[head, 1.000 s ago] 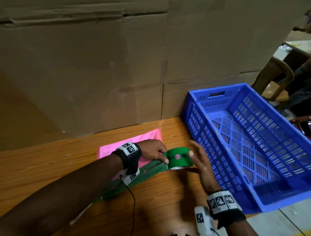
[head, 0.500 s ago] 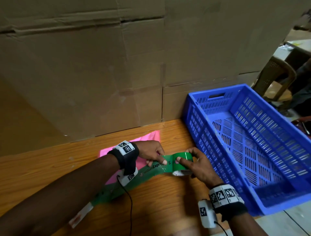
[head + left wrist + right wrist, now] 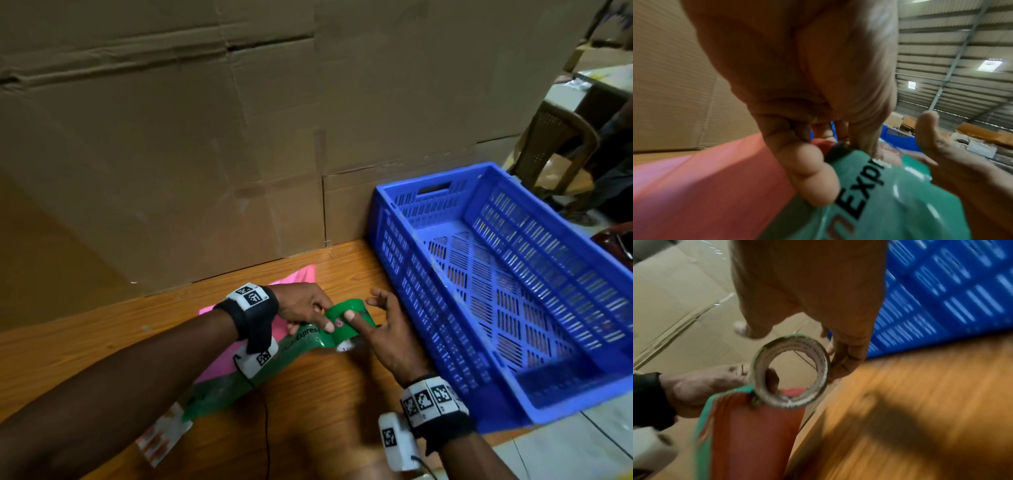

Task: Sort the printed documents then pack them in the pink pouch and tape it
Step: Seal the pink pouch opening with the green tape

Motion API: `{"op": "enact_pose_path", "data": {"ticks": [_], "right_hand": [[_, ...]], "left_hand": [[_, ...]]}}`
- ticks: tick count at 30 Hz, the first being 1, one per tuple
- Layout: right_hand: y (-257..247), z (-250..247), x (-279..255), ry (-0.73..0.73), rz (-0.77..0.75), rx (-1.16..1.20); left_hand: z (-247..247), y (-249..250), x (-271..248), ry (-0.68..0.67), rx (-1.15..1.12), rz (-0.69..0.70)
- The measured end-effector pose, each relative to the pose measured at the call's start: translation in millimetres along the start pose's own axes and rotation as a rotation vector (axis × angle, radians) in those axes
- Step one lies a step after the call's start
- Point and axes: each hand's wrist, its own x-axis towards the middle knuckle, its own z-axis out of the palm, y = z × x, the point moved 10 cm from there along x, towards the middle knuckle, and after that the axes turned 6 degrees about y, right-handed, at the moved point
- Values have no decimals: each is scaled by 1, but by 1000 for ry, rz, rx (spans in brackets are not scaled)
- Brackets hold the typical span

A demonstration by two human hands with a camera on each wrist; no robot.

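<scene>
The pink pouch [image 3: 219, 365] lies flat on the wooden table [image 3: 102, 329], largely under my left forearm. A strip of green printed tape [image 3: 298, 342] runs along the pouch's near edge up to the green tape roll [image 3: 342, 325]. My left hand [image 3: 325, 322] pinches the strip right beside the roll; in the left wrist view its curled fingers [image 3: 809, 172] press on the tape [image 3: 890, 194] over the pouch [image 3: 705, 178]. My right hand [image 3: 363, 313] holds the roll [image 3: 789, 371], thumb on top and the other fingers behind it. No documents are in view.
A blue slatted crate [image 3: 496, 407] with nothing in it stands right of my hands and overhangs the table's right edge. A cardboard wall [image 3: 205, 154] closes off the back. A white label [image 3: 161, 435] hangs at the strip's near end. A brown chair [image 3: 555, 150] stands at the far right.
The right hand, open beside the roll a second ago, has closed on it and brought it lower by the pouch. The left hand has stayed on the tape.
</scene>
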Motion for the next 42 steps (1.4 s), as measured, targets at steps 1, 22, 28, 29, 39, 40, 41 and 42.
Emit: {"op": "enact_pose_path", "data": {"ticks": [1, 22, 28, 29, 39, 40, 41, 42], "right_hand": [[9, 4, -6, 5, 50, 110], [-102, 58, -14, 232, -464, -439], [-101, 38, -10, 145, -735, -601], [-90, 41, -15, 112, -750, -628], [41, 112, -76, -499, -563, -1043], [45, 121, -82, -611, -488, -888], [39, 132, -89, -712, -391, -663], [26, 143, -93, -753, -298, -459]], "left_hand": [[-6, -1, -2, 38, -19, -8], [-179, 38, -172, 1029, -757, 468], [-97, -45, -175, 991, -1134, 510], [-74, -65, -171, 977, -1185, 487], [99, -232, -168, 882, -1059, -106], [108, -236, -163, 817, -1036, -91], [113, -234, -165, 764, -1006, -125], [117, -235, -164, 729, -1005, -115]]}}
